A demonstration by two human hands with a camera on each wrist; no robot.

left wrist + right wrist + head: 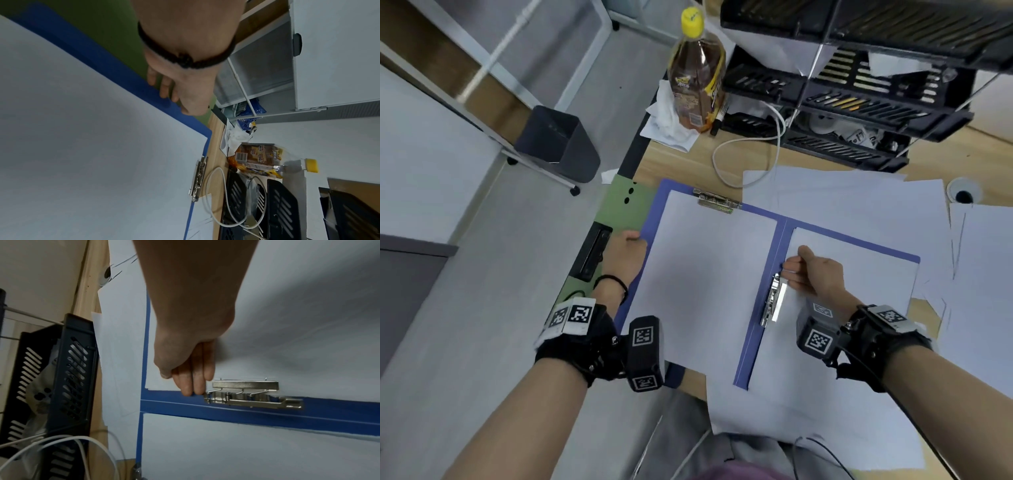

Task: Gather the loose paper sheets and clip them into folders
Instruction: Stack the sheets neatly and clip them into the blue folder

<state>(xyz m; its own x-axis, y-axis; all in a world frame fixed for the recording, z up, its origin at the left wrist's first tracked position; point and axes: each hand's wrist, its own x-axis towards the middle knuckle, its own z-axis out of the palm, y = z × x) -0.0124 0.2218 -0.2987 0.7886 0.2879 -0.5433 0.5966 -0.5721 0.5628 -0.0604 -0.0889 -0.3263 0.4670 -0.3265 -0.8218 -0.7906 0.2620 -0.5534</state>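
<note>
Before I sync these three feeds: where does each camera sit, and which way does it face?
Head: on the head, looking down at the blue folder; both forearms show.
Left wrist: along the left hand gripping the folder's edge.
Right wrist: along the right hand beside the metal clip.
All share the folder.

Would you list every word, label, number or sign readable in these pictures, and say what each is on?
No text here reads clearly.
Bottle label: print and a barcode, too blurred to read.
Bottle cap: a faint mark, unreadable.
Wrist camera tags: square black-and-white code patterns, no words.
Paper sheets in the blue folder: blank.
Sheet at right: only pen lines, no writing.
</note>
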